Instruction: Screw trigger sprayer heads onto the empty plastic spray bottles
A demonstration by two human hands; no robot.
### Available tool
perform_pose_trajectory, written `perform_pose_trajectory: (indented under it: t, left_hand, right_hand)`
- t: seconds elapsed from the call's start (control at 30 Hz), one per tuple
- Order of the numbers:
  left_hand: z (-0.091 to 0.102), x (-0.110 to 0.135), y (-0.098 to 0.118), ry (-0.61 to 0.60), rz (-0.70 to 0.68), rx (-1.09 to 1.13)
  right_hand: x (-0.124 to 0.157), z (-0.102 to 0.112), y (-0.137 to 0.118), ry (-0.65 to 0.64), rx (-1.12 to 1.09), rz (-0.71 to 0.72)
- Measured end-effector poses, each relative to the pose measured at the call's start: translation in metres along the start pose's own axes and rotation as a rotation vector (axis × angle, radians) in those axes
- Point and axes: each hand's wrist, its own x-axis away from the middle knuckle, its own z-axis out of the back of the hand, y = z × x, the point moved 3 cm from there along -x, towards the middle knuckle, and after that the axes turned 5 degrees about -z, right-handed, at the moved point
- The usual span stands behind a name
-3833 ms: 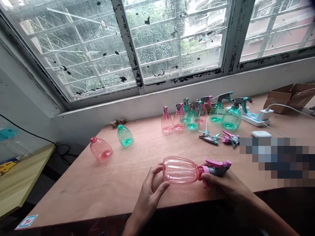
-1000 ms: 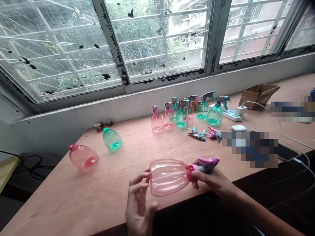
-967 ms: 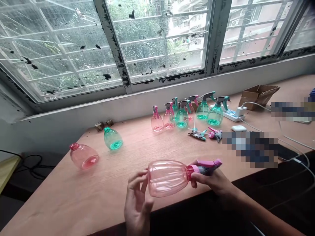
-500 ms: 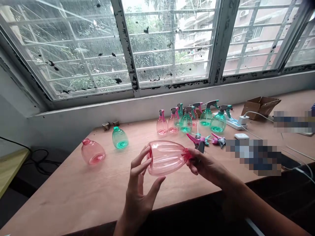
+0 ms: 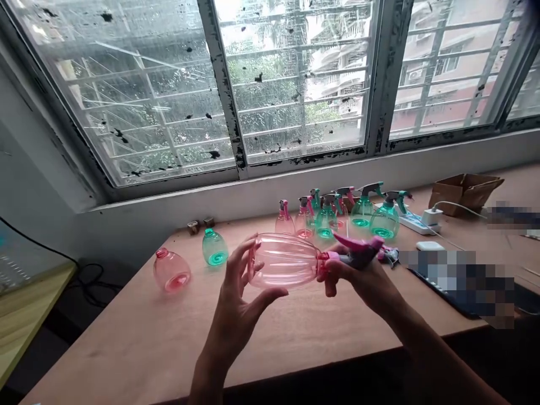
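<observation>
No readable text, label, brand or number anywhere in my view, bottles and desk included.

Wooden table (image 5: 126,343): pink bottle (image 5: 171,271) and green bottle (image 5: 214,248) far left, row of spray bottles (image 5: 337,211) far centre, power strip (image 5: 415,221), cardboard box (image 5: 466,188) far right.

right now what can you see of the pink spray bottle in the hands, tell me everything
The pink spray bottle is clear, ribbed plastic and looks empty. It lies sideways in the air above the wooden table, base pointing left. A pink and grey trigger head sits on its neck. The left hand grips the base end; the right hand holds the neck and trigger head.
</observation>
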Motion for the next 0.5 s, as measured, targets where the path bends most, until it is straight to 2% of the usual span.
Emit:
perform_pose_trajectory:
  t: [0.1,0.17,0.23,0.33,0.4,0.5]
  left_hand:
    - [-0.003,-0.001,0.003,-0.023,-0.150,-0.131]
    - [-0.004,-0.001,0.004,-0.003,-0.184,-0.209]
    - [-0.005,-0.002,0.004,-0.002,-0.174,-0.149]
    - [-0.006,-0.002,0.005,-0.032,-0.134,0.115]
    - [-0.005,-0.001,0.004,0.015,-0.101,0.222]
    - [-0.007,-0.001,0.001,0.007,-0.015,0.186]
  right_hand:
    - [-0.004,-0.003,0.008,-0.044,-0.230,-0.073]
    - [-0.004,-0.005,0.009,-0.040,-0.287,-0.095]
    - [-0.002,-0.004,0.006,-0.016,-0.267,-0.078]
    - [0.003,0.001,-0.001,0.092,-0.102,0.039]
    - [0.007,0.005,-0.005,0.199,0.031,0.147]
    - [0.009,0.010,-0.005,0.341,0.019,0.180]
